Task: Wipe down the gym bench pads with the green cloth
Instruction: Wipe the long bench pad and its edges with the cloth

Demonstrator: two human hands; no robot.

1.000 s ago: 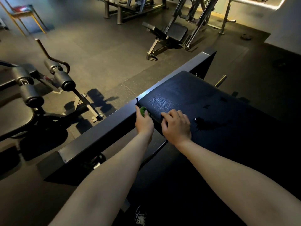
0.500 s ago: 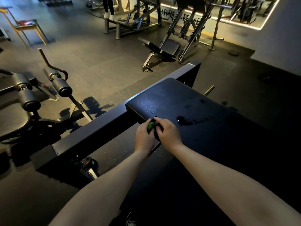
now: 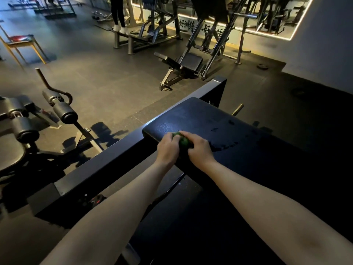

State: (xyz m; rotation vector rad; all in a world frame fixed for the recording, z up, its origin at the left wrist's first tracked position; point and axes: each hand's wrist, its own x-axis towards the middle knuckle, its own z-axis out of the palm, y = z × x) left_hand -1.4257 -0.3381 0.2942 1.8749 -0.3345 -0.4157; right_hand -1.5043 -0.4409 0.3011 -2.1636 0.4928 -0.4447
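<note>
A black padded gym bench pad (image 3: 219,127) stretches from the centre toward the right, with dark wet streaks on its surface. The green cloth (image 3: 183,140) is bunched into a small wad near the pad's left front edge. My left hand (image 3: 168,149) grips the wad from the left, and my right hand (image 3: 199,150) grips it from the right. The two hands sit close together, so most of the cloth is hidden between the fingers.
A dark steel frame beam (image 3: 118,161) runs diagonally along the pad's left side. A roller-pad machine (image 3: 63,111) stands on the floor at left. An incline bench (image 3: 183,64) and racks sit farther back, where a person's legs (image 3: 118,14) show.
The hands, apart at the pad's corner a second ago, have come together over the cloth and moved onto the pad top. The camera has tilted up, showing more of the room.
</note>
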